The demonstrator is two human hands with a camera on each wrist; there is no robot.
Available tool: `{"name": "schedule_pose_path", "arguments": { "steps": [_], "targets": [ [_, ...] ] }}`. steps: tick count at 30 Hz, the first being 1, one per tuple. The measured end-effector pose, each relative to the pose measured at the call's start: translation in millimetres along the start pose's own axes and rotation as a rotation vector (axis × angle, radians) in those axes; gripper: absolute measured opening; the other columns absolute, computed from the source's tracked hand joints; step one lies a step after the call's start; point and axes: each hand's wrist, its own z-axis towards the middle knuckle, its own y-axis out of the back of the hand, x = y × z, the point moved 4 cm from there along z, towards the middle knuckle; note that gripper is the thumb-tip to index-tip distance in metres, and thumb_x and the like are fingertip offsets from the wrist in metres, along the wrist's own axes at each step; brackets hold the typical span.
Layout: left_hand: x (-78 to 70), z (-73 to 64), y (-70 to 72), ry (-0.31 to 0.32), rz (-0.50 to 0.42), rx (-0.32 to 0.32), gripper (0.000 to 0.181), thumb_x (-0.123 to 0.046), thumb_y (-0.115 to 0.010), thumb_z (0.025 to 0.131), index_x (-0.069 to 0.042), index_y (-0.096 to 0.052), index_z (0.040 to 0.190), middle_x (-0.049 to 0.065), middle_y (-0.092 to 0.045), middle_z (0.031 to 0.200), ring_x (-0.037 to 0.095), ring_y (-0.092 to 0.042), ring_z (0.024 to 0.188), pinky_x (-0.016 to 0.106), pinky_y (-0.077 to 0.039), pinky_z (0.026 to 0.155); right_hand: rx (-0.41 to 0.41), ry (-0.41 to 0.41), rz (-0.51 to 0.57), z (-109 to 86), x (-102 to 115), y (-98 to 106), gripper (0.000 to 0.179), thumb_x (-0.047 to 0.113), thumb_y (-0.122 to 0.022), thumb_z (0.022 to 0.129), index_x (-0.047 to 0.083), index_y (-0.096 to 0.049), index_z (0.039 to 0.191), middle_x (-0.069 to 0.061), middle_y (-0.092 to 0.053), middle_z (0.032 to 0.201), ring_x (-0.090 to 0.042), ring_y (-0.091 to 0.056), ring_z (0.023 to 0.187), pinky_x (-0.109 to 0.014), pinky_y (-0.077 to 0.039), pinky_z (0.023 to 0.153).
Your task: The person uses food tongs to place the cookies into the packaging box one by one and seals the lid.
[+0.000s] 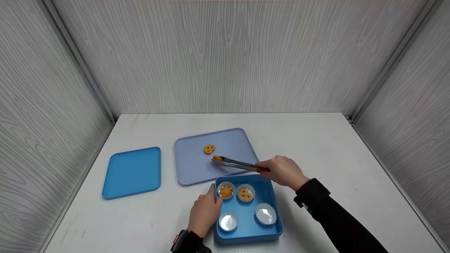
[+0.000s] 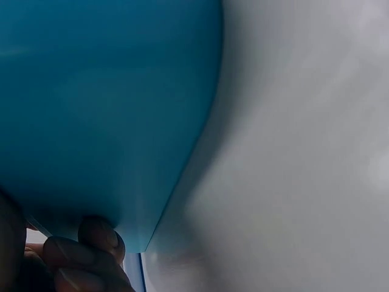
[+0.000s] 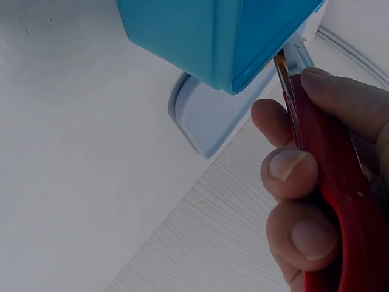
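A blue box sits on the white surface. The left hand has its grip on the box's left wall, toward the far corner, thumb over the rim. The right hand is beside the box's far right corner, its grip clenched round the red handles of metal tongs. The tongs' tips hold a cookie over a lavender tray just beyond the box; whether the cookie touches the tray, I cannot tell. A pretzel-shaped biscuit lies on that tray, farther from the box. Inside the box stand four pleated cups: the far left cup holds an orange treat, the far right cup another pretzel-shaped piece, while the near left cup and near right cup show shiny bases. A flat blue tray lies left of the box and farther off.
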Motion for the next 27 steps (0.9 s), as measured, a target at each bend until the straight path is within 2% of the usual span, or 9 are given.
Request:
{"name": "schedule_pose_path", "arguments": {
  "steps": [10,19,22,27],
  "targets": [
    [-0.6,0.4,0.3,0.012,-0.010,0.010,0.060,-0.025,-0.055,0.098,0.003,-0.046,0.151,0.024,-0.062,0.137,0.039,-0.067,0.114,0.056,-0.052,0.097,-0.019,0.030,0.002,-2.6,-2.2,-0.4,0.023,0.017,-0.076,0.092,0.016,-0.080,0.114,-0.001,-0.078,0.094,-0.015,-0.070,0.081,-0.034,-0.060,0.075],
    [0.7,1.2,-0.3,0.038,-0.024,0.032,0.060,-0.026,-0.054,0.099,0.002,-0.045,0.152,0.024,-0.061,0.139,0.039,-0.065,0.118,0.056,-0.050,0.100,-0.053,0.076,-0.018,-16.1,-9.6,3.6,0.027,0.016,-0.075,0.092,0.018,-0.078,0.119,0.002,-0.078,0.092,-0.009,-0.066,0.073,-0.031,-0.059,0.072],
    [0.9,1.1,-0.6,0.034,-0.024,0.032,0.060,-0.026,-0.054,0.099,0.003,-0.045,0.152,0.024,-0.060,0.140,0.038,-0.065,0.119,0.056,-0.049,0.101,-0.076,0.088,-0.026,-23.2,-14.3,5.2,0.030,0.017,-0.076,0.091,0.019,-0.078,0.121,0.002,-0.078,0.094,-0.009,-0.067,0.074,-0.030,-0.059,0.073],
    [0.7,-1.7,-0.4,-0.006,-0.022,-0.005,0.060,-0.026,-0.054,0.099,0.004,-0.046,0.150,0.024,-0.062,0.138,0.038,-0.066,0.116,0.055,-0.051,0.099,-0.128,0.108,-0.027,-37.3,-22.9,10.5,0.034,0.016,-0.078,0.090,0.020,-0.076,0.123,0.004,-0.078,0.095,-0.007,-0.067,0.074,-0.029,-0.058,0.070]
  ]
}}
